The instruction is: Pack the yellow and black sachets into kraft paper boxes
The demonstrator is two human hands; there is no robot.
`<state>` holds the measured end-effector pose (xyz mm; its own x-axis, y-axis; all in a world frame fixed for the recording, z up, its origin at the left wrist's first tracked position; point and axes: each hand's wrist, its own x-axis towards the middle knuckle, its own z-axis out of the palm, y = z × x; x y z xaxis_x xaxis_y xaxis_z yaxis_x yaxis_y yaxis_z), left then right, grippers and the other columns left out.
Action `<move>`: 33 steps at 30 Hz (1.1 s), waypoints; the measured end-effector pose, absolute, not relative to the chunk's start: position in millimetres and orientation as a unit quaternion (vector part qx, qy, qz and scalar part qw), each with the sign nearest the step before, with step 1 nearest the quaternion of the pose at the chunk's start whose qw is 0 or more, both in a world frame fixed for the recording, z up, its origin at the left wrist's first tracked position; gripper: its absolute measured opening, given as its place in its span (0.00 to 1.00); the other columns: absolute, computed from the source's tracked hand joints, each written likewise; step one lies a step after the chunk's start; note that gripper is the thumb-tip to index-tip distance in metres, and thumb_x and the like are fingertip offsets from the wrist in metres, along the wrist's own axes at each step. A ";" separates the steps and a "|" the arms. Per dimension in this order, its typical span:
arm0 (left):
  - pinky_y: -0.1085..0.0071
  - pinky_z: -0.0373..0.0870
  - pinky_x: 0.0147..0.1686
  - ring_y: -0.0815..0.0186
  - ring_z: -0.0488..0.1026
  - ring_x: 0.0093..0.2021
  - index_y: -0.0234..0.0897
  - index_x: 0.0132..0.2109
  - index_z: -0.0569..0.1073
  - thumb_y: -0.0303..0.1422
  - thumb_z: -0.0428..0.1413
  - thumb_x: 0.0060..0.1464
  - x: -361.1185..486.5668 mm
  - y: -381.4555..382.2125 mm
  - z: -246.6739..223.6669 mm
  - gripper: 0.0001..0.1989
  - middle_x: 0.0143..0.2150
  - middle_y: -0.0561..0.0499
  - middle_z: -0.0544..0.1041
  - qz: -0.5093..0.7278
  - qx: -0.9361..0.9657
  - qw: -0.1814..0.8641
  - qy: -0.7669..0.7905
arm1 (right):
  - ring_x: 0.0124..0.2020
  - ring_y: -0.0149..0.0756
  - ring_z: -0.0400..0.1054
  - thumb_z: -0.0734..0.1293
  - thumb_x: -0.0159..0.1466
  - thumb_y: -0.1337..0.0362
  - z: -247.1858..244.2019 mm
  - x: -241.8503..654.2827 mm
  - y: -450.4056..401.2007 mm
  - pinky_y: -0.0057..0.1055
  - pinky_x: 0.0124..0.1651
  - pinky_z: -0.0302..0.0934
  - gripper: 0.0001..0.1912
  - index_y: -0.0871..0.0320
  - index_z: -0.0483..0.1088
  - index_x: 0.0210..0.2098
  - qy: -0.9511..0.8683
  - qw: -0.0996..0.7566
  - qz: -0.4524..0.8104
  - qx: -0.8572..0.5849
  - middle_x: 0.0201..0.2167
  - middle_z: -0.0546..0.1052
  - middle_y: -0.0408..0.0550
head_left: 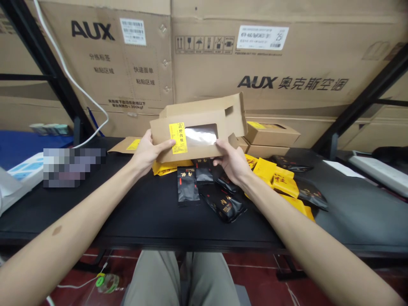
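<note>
Between my two hands, above the black table, is a brown cardboard box (162,138) with a yellow label and a clear window. Its right end flaps stand open. My left hand (145,153) grips the left end, thumb on the front by the label. My right hand (232,159) holds the lower right part, thumb at the window's edge; some of its fingers are hidden behind the box. Below the box lie several black sachets (188,187) with printed characters. Several yellow sachets (283,182) lie right of my right hand, and more yellow ones (165,168) show under the box's left part.
Brown boxes (270,135) are stacked behind my right hand. A flat brown carton (124,145) lies at the left. Large AUX cartons (204,76) stand behind the table (127,216). A white cable (70,80) hangs at left; a bottle (108,282) lies on the floor.
</note>
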<state>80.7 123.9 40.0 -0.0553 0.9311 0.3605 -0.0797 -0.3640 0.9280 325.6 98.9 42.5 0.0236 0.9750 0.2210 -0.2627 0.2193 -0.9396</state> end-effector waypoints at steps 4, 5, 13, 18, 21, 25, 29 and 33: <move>0.59 0.80 0.52 0.53 0.78 0.59 0.42 0.62 0.66 0.48 0.68 0.52 77.3 127.9 40.2 0.35 0.67 0.37 0.74 0.601 0.559 0.404 0.404 | 0.27 0.28 0.60 0.77 0.49 0.51 50.2 330.3 100.4 0.28 0.25 0.56 0.24 0.54 0.67 0.39 -0.449 0.624 0.537 -0.348 0.29 0.71 0.41; 0.61 0.80 0.48 0.54 0.79 0.57 0.44 0.62 0.66 0.50 0.65 0.54 76.0 128.2 41.6 0.33 0.67 0.38 0.74 0.600 0.553 0.405 0.413 | 0.27 0.28 0.60 0.77 0.49 0.51 51.4 330.9 100.7 0.28 0.25 0.55 0.24 0.54 0.67 0.39 -0.443 0.628 0.540 -0.341 0.29 0.70 0.40; 0.56 0.70 0.61 0.53 0.74 0.61 0.39 0.55 0.76 0.52 0.64 0.52 68.9 117.6 60.1 0.29 0.60 0.42 0.78 0.576 0.611 0.324 0.436 | 0.34 0.33 0.65 0.75 0.53 0.52 47.7 329.1 100.3 0.30 0.28 0.58 0.22 0.53 0.70 0.44 -0.443 0.617 0.556 -0.337 0.34 0.75 0.43; 0.50 0.66 0.63 0.47 0.72 0.64 0.37 0.60 0.73 0.53 0.65 0.50 70.3 111.6 61.8 0.36 0.64 0.38 0.76 0.523 0.644 0.310 0.464 | 0.41 0.39 0.71 0.76 0.54 0.44 50.3 330.1 95.3 0.35 0.36 0.67 0.28 0.51 0.73 0.48 -0.477 0.601 0.551 -0.327 0.42 0.80 0.46; 0.51 0.65 0.63 0.48 0.73 0.63 0.37 0.57 0.74 0.56 0.63 0.52 69.7 112.5 59.6 0.33 0.63 0.39 0.77 0.507 0.650 0.337 0.454 | 0.49 0.43 0.73 0.77 0.52 0.41 53.0 329.2 90.0 0.40 0.50 0.72 0.29 0.51 0.73 0.46 -0.506 0.585 0.558 -0.299 0.48 0.81 0.48; 0.55 0.69 0.57 0.51 0.76 0.56 0.37 0.49 0.75 0.58 0.62 0.53 67.8 114.6 57.1 0.30 0.56 0.41 0.80 0.507 0.643 0.358 0.449 | 0.50 0.42 0.73 0.79 0.50 0.40 50.8 326.1 87.4 0.40 0.55 0.70 0.30 0.52 0.74 0.43 -0.527 0.564 0.569 -0.283 0.44 0.81 0.48; 0.58 0.72 0.47 0.52 0.78 0.48 0.36 0.44 0.76 0.60 0.63 0.50 67.1 111.5 58.3 0.31 0.49 0.41 0.82 0.484 0.644 0.384 0.451 | 0.33 0.31 0.67 0.81 0.44 0.36 45.3 324.8 91.4 0.31 0.37 0.67 0.34 0.53 0.71 0.37 -0.514 0.571 0.552 -0.324 0.33 0.76 0.42; 0.59 0.74 0.42 0.50 0.81 0.46 0.37 0.46 0.79 0.60 0.65 0.49 69.9 105.5 60.4 0.31 0.48 0.39 0.85 0.453 0.641 0.440 0.437 | 0.25 0.24 0.57 0.81 0.43 0.35 44.0 325.9 95.6 0.26 0.24 0.52 0.37 0.54 0.68 0.37 -0.498 0.589 0.530 -0.352 0.30 0.71 0.38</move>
